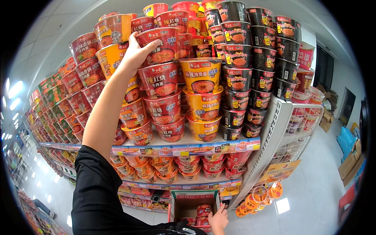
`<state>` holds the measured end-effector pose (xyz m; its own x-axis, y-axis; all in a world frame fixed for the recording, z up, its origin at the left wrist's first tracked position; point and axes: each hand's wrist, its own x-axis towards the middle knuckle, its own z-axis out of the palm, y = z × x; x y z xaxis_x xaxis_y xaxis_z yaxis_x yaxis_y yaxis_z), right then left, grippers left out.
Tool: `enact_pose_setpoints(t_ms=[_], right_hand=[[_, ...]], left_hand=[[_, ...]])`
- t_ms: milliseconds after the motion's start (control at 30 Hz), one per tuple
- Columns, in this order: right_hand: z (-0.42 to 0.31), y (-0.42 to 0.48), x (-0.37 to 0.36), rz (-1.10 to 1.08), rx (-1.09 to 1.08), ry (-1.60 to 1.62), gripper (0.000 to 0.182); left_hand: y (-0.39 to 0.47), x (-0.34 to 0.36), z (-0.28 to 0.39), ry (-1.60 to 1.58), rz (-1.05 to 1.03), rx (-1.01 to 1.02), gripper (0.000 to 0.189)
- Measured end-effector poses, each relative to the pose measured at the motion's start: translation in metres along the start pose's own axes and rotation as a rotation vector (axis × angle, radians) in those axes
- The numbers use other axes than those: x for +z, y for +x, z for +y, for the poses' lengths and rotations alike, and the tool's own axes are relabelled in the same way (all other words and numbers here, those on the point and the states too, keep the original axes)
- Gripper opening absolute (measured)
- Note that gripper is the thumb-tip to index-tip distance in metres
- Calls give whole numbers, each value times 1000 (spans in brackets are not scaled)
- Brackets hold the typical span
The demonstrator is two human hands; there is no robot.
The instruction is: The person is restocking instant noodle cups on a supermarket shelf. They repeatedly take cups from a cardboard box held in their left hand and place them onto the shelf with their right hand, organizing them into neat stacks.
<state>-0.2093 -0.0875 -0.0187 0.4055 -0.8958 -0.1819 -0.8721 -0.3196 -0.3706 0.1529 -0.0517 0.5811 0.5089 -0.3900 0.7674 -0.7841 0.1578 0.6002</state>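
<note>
My left hand (138, 53) reaches up to the top of a stack and grips a red instant noodle tub (158, 48), its thumb across the front. That tub sits above more red noodle tubs (158, 79) of the same kind. Yellow noodle tubs (202, 77) are stacked to the right of it. Low in front of me, an open cardboard carton (188, 195) holds several red noodle tubs (203, 210). My right hand (218, 218) holds the carton's right edge, the thumb on the inner side and the fingers outside.
Black noodle tubs (236, 55) rise in tall stacks on the shelf (188, 149). Orange tubs (164, 166) line the level below. A white perforated upright (258, 138) and a wire rack (305, 117) stand right. Hanging orange tubs (275, 190) are near the floor. Cartons (349, 163) lie farther right.
</note>
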Motion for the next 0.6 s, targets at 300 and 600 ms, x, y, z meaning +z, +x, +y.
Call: enact_pose_setpoints(t_ms=[300, 600], right_hand=[[-2, -2, -1, 19, -8, 3, 96], [1, -2, 3, 69, -33, 23, 93]], left_hand=[[-2, 9, -16, 303, 129, 161, 124], [-9, 11, -13, 478, 202, 151, 135]])
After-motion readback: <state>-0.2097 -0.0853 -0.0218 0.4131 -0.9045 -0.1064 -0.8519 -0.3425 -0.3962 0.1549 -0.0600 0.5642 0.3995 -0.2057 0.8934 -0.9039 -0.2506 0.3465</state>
